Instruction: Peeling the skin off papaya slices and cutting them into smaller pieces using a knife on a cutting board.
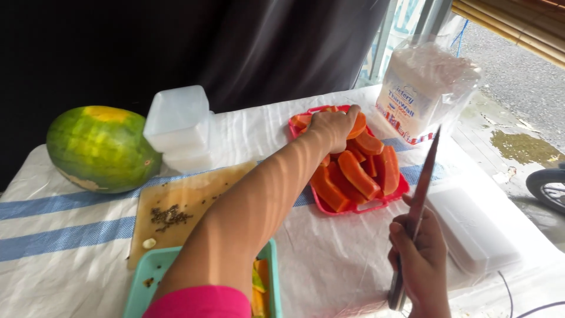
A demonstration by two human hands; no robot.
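1. A whole green papaya [101, 148] sits well to the left of the left fingers.
2. The red tray [360, 207] lies under the left hand [333, 127], holding orange papaya slices [356, 175].
3. The left fingers curl around one slice [357, 125] at the tray's far end.
4. The right hand [420, 262] is clenched on a knife [419, 203], blade pointing up, just right of the tray.
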